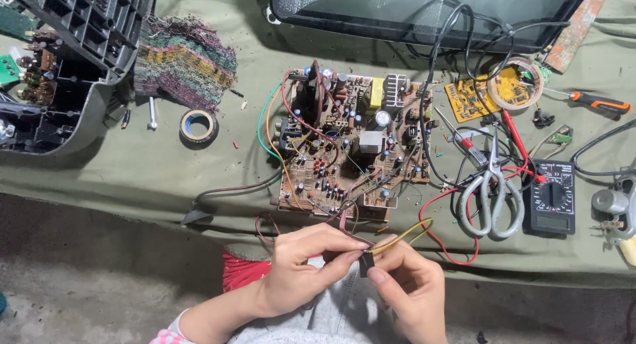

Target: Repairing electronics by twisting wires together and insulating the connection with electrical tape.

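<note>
I held the small black component [366, 264] just below the circuit board [351, 145], pinched between my left hand [301, 268] and right hand [407, 287], both closed on it, its yellow wire [404, 234] trailing. I judged I was working its connection; steady fingertips were needed.

A workbench draped in olive-green cloth [132, 165] stands above what looks like grey concrete floor [86, 284].
</note>
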